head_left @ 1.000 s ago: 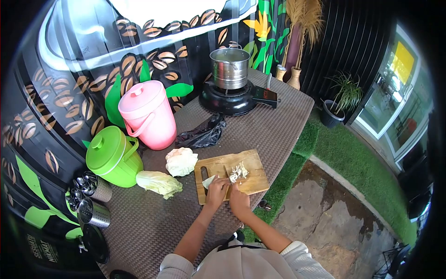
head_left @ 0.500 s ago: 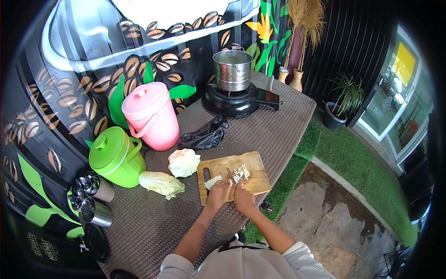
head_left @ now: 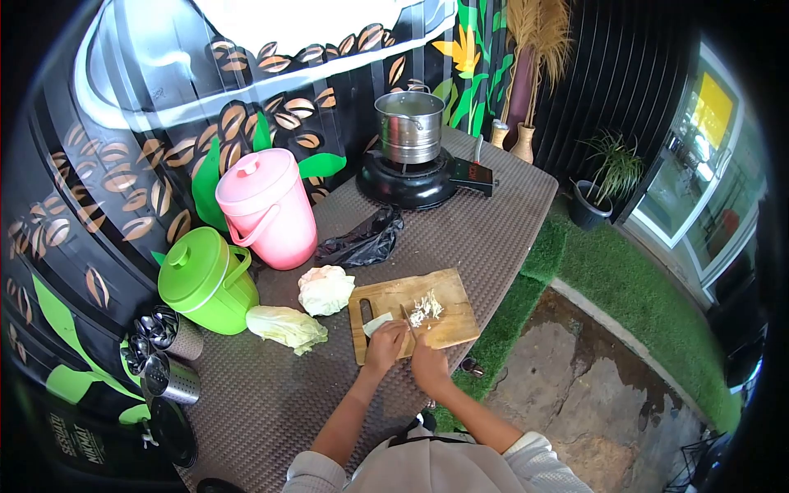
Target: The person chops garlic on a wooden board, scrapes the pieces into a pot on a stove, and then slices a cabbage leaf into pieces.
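Observation:
On the wooden cutting board (head_left: 452, 329), my left hand (head_left: 385, 343) is closed over a pale piece of cabbage (head_left: 376, 323), its fingertips close to the blade. My right hand (head_left: 429, 365) wraps round the handle of a knife (head_left: 407, 315), whose narrow blade points away from me. Just right of the blade lies a small heap of shredded cabbage (head_left: 426, 308). Beyond the board's left end are a round cabbage head (head_left: 325, 289) and a longer, leafy cabbage piece (head_left: 287, 327). The knife handle is mostly hidden in my fist.
A pink lidded bucket (head_left: 267, 209) and a green one (head_left: 208, 279) stand by the wall. Black plastic bag (head_left: 362, 238) lies behind the board. At the far end, a steel pot (head_left: 409, 131) sits on a black stove (head_left: 407, 185). Metal cutlery holders (head_left: 171, 376) stand left.
My right hand has drawn slightly back toward me with the knife. My left hand stays on the cabbage piece in nearly the same place.

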